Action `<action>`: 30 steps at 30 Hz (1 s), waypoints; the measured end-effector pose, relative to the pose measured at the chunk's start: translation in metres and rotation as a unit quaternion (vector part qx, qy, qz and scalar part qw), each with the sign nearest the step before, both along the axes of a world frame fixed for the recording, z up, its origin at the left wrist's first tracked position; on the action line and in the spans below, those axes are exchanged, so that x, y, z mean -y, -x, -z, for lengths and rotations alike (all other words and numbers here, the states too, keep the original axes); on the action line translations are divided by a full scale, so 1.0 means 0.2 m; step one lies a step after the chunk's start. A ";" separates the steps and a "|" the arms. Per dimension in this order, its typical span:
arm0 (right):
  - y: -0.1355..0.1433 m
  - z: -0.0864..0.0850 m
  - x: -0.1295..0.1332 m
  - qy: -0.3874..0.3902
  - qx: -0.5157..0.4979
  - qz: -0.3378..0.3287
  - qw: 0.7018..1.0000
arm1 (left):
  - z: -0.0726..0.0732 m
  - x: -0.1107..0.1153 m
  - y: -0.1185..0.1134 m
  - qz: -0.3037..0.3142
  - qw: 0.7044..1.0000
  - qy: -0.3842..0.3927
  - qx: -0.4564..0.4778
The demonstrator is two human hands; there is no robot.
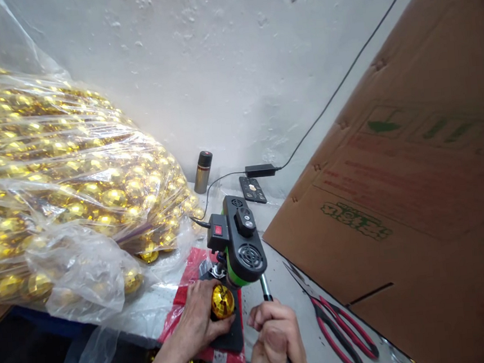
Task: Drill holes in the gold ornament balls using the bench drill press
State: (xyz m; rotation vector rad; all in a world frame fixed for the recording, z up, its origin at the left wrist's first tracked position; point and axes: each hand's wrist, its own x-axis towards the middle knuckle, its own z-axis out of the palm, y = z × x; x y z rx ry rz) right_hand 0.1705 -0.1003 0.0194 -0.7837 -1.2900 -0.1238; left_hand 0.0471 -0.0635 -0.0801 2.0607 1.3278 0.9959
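My left hand [200, 315] is closed around a shiny gold faceted ball [222, 300], steadying it on a dark base plate [232, 335]. Directly beyond the ball stands a small black bench machine [244, 238] with round vents, a red switch and a green band. My right hand [276, 336] is wrapped around the machine's lever handle [266, 287], a metal rod with a black grip. Red plastic sheeting [187, 288] lies under the base. The point where the machine meets the ball is partly hidden by its housing.
A large clear bag of gold balls [75, 162] fills the left side. Scissors with red and black handles [335, 326] lie at right, beside a big cardboard box [394, 179]. A spray can [203, 172], a phone [252, 189] and a power adapter [260, 171] are near the wall.
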 end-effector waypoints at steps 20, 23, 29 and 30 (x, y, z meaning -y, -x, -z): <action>0.01 0.24 -0.01 -0.004 0.057 0.060 0.997 | 0.02 0.01 -0.01 -0.011 0.999 0.033 0.016; -0.02 0.17 0.02 -0.002 0.092 0.052 0.994 | 0.00 0.00 -0.02 -0.009 0.999 0.041 0.017; 0.05 -0.27 0.08 0.150 -0.079 0.045 0.984 | -0.03 0.04 0.02 0.018 0.998 0.062 0.012; 0.06 -0.33 0.08 0.154 -0.091 0.038 0.983 | -0.01 0.06 0.04 0.027 0.998 0.055 0.012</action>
